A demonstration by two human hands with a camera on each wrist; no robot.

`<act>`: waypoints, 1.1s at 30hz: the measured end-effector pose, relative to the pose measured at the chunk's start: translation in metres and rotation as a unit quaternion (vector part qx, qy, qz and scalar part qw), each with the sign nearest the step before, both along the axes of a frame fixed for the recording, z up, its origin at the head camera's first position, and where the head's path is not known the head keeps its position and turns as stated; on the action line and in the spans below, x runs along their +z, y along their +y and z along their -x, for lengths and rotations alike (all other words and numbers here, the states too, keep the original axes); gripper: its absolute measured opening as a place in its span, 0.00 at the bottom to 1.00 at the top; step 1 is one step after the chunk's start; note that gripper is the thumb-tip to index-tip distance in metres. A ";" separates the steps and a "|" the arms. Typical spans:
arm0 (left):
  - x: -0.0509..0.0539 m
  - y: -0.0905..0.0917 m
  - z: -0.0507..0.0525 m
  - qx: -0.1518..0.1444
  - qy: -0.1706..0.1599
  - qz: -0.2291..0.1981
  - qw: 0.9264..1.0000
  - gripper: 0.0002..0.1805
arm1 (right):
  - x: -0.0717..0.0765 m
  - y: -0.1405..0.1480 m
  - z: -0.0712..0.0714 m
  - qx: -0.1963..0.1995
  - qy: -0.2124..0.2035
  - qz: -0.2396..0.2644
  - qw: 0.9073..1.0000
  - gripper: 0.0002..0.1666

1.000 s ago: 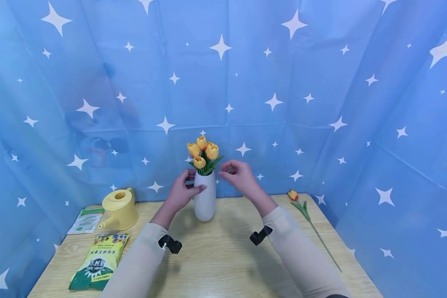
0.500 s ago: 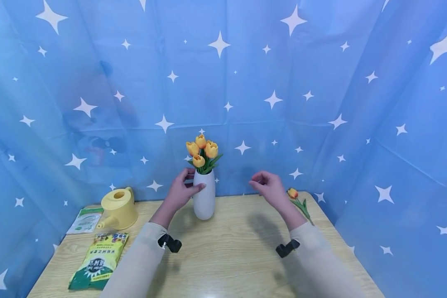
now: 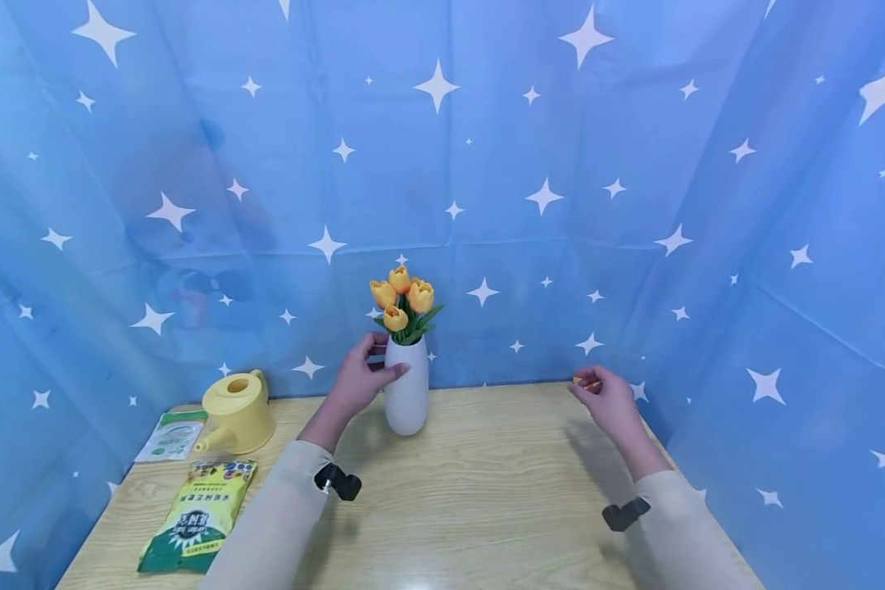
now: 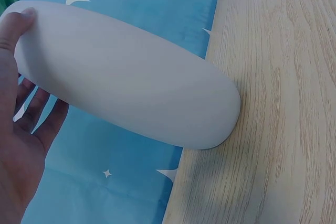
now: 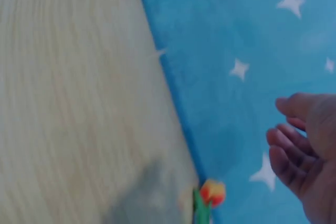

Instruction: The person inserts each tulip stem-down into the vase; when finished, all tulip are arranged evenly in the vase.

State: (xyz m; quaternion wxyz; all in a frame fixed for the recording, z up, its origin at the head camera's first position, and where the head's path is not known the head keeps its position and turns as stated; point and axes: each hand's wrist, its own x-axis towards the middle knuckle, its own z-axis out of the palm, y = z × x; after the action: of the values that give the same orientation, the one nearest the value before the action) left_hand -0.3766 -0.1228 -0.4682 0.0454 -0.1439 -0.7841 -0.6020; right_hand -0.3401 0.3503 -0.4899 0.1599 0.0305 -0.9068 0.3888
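Observation:
Upright on the table near its back edge stands a white vase (image 3: 407,397) holding several yellow-orange tulips (image 3: 420,297). My left hand (image 3: 357,377) grips its upper part, thumb across the front and fingers round the far side. In the left wrist view the vase (image 4: 126,72) appears tilted by the camera angle. At the right back corner, my right hand (image 3: 614,403) hovers with loosely bent fingers and nothing between them. A single tulip (image 5: 211,192) lies below that hand, apart from it in the right wrist view. The head view hides most of this flower behind the hand and arm.
A yellow watering can (image 3: 238,414) stands on the left of the wooden table (image 3: 442,508). Beside it lie a green-white packet (image 3: 171,436) and a yellow-green bag (image 3: 197,516). A blue star-patterned curtain (image 3: 487,164) rises right behind the table edge.
My right hand has moved away from the vase, rightward and down, to above the loose tulip. The left hand keeps its hold on the vase, which stays in place.

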 end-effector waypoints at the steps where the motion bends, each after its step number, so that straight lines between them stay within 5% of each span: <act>1: 0.000 0.000 0.000 0.000 0.000 0.001 1.000 0.33 | -0.003 0.005 0.000 -0.005 -0.002 -0.001 1.000 0.15; 12: 0.001 -0.003 -0.002 0.003 -0.001 0.005 1.000 0.33 | -0.041 0.044 -0.003 -0.042 -0.020 -0.047 0.998 0.23; 23: 0.002 0.001 -0.002 0.000 0.002 0.001 1.000 0.32 | -0.065 0.072 -0.006 -0.066 -0.068 -0.108 0.990 0.27; 33: 0.002 0.001 -0.002 0.000 0.006 0.004 1.000 0.32 | -0.077 0.077 -0.007 -0.084 -0.095 -0.108 0.986 0.22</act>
State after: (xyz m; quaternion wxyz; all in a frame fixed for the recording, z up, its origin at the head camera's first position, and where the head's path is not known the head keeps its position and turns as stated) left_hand -0.3749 -0.1219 -0.4661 0.0497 -0.1481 -0.7860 -0.5982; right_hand -0.3329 0.4271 -0.5672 0.1012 -0.0656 -0.9539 0.2748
